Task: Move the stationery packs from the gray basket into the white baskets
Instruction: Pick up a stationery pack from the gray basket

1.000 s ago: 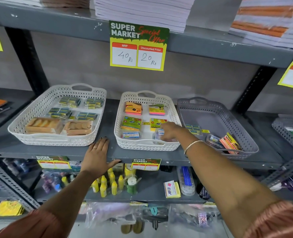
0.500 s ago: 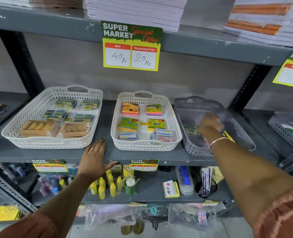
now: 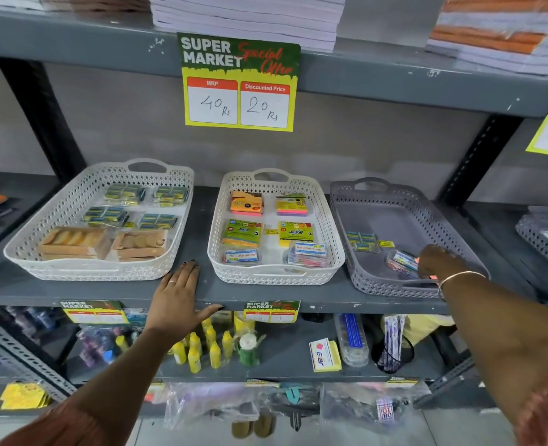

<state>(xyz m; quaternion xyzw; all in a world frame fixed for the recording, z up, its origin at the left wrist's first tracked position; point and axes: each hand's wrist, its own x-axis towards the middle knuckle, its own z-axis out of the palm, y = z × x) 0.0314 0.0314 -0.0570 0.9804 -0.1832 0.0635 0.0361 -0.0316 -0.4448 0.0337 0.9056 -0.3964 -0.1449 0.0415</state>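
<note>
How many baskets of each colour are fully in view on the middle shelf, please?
White baskets: 2, the left white basket and the middle white basket.
Gray baskets: 1, the gray basket, where the right hand reaches.
Total: 3. A further basket at the far right edge is cut off and not counted.

Person wears rust-orange textured sleeves, seen at both lower corners, forearms bare. Left hand [image 3: 177, 292] has dark-painted nails and a thin pale ring on one finger. Right hand [image 3: 436, 262] has a slim metal bangle [image 3: 456, 278] at the wrist; its nails are hidden.
</note>
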